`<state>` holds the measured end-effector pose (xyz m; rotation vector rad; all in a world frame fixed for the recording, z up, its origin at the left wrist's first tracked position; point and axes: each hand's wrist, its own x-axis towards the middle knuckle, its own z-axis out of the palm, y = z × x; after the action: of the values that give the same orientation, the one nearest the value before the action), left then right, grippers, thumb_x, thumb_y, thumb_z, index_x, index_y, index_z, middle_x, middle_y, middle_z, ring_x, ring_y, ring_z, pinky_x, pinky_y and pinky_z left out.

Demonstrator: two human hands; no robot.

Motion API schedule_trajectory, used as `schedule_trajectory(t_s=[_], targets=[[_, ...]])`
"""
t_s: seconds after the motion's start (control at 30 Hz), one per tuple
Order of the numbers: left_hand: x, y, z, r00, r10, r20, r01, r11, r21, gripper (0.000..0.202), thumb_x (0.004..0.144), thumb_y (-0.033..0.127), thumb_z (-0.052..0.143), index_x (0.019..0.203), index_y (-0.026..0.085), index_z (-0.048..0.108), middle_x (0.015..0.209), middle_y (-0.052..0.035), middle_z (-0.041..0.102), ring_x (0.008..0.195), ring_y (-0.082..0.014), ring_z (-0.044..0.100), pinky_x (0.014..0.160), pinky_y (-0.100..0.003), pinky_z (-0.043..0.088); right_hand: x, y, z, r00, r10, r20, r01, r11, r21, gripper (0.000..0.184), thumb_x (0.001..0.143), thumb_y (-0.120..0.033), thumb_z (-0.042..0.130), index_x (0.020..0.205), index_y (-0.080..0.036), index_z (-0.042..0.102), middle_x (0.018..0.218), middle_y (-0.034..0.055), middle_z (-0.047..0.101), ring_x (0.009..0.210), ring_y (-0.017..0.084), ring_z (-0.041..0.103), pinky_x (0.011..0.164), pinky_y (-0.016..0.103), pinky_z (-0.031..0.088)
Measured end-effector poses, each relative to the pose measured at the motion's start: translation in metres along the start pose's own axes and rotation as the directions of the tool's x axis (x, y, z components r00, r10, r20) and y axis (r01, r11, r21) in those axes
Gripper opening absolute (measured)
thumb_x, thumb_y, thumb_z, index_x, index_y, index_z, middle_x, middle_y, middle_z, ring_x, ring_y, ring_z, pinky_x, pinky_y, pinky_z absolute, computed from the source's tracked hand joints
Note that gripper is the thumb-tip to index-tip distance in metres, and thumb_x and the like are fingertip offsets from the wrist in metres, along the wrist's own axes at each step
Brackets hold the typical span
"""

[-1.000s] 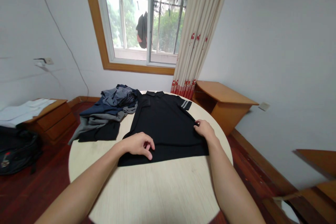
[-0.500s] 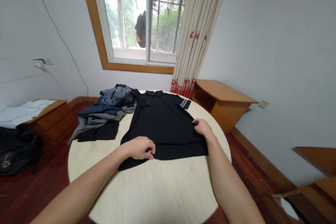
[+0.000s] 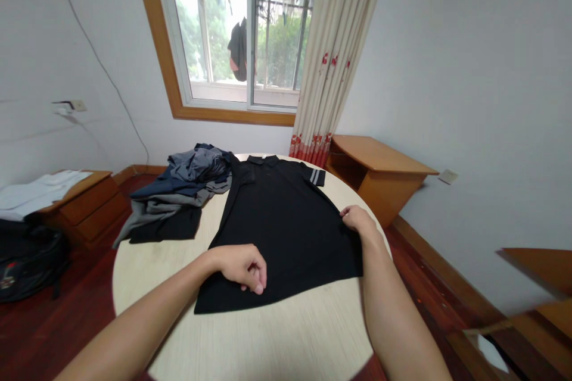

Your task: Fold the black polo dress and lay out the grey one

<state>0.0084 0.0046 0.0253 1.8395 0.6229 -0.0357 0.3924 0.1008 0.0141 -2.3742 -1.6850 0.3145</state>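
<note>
A black polo shirt (image 3: 286, 220) lies spread on the round pale table (image 3: 313, 333), its collar at the far side and its hem facing me. Two light stripes cross the sleeve on the right. My left hand (image 3: 245, 266) is over the lower left part of the shirt, fingers loosely curled in, with no cloth visible in them. At the shirt's right side edge, my right hand (image 3: 357, 221) pinches the fabric between thumb and fingers. The left sleeve lies folded inward over the body.
A heap of grey, navy and black clothes (image 3: 179, 190) rests on the table's left. Beyond it stands a low wooden cabinet (image 3: 96, 202) with papers on top, a black backpack (image 3: 31, 259) beside it. A wooden desk (image 3: 379, 161) is at the right, near the curtain (image 3: 335, 59).
The shirt's hem has come closer to me and its crease near the bottom has flattened. My left hand has moved slightly nearer and its fingers are off the hem. My right hand has shifted right.
</note>
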Motion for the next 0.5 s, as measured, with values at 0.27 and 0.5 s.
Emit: schedule_trajectory(t_s=[0.27, 0.5], targets=[[0.010, -0.018, -0.020, 0.727, 0.297, -0.619, 0.014, 0.895, 0.446, 0.033, 0.095, 0.041, 0.055, 0.114, 0.018, 0.069, 0.115, -0.0096, 0.070, 0.106, -0.0210, 0.063, 0.097, -0.035, 0.047, -0.031, -0.067, 0.023, 0.830, -0.498, -0.251, 0.530, 0.845, 0.073, 0.038, 0.089, -0.022, 0.051, 0.124, -0.019, 0.066, 0.130, 0.0103, 0.063, 0.122, 0.022, 0.056, 0.108, 0.033, 0.040], [0.017, -0.052, -0.034, 0.629, 0.067, -0.775, 0.481, 0.750, 0.455, 0.054, 0.102, 0.049, 0.033, 0.146, 0.020, 0.047, 0.158, -0.0100, 0.038, 0.148, -0.0263, 0.029, 0.121, -0.054, 0.019, -0.044, -0.092, 0.061, 0.728, -0.681, -0.082, 0.686, 0.725, 0.066, 0.051, 0.098, -0.042, 0.045, 0.143, -0.018, 0.051, 0.151, 0.0100, 0.048, 0.142, 0.023, 0.040, 0.119, 0.041, 0.027]])
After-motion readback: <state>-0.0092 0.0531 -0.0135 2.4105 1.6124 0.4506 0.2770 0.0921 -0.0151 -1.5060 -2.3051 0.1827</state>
